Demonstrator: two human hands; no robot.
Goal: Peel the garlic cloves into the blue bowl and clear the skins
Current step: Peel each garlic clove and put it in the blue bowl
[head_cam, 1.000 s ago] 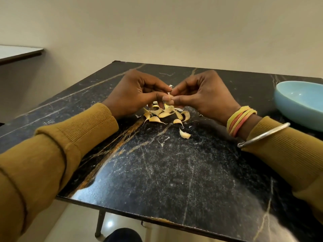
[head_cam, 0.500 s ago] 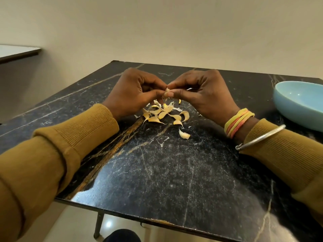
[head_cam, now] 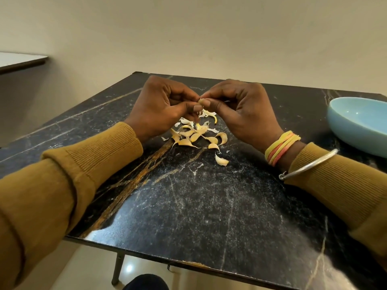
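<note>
Left hand (head_cam: 161, 109) and right hand (head_cam: 240, 114) raised, fingertips pinching one garlic clove (head_cam: 201, 101) | clove's axis unclear, mostly hidden

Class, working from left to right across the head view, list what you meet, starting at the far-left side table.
side table → left hand → garlic clove, pinched by both hands → right hand → coloured wristbands → silver bangle → blue bowl
</note>
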